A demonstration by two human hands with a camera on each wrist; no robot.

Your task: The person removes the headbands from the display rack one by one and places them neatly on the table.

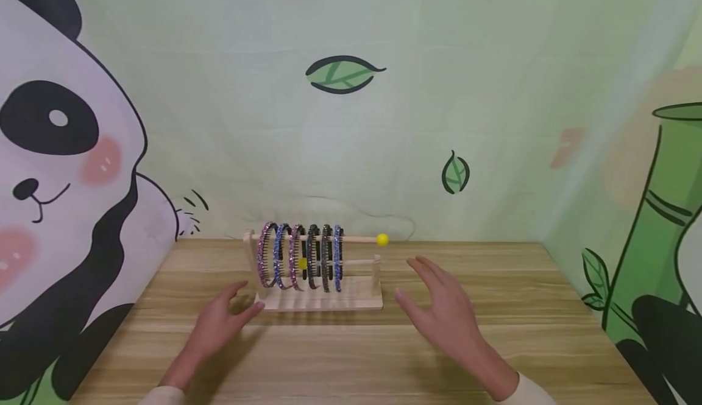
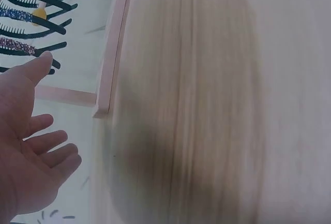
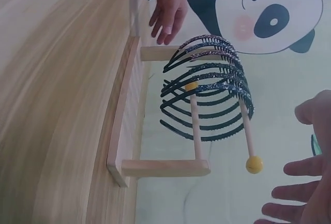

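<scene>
A small wooden rack (image 1: 356, 298) stands on the table, with several glittery toothed headbands (image 1: 338, 259) hung in a row along its upper rod. Their colours are pink, blue and black. A yellow ball (image 1: 382, 240) caps the upper rod's right end, and a second yellow ball (image 3: 191, 86) sits on the lower rod. Beside the rack's left end is my left hand (image 1: 219, 323), fingers relaxed; whether its thumb touches the base I cannot tell. My right hand (image 1: 446, 313) hovers apart from the rack's right end, fingers spread and holding nothing.
The wood-grain table (image 1: 329, 356) runs back to a pale green cloth backdrop (image 1: 247, 119) printed with a panda, leaves and bamboo. A thin cord-like line (image 1: 362, 212) shows on the backdrop behind the rack.
</scene>
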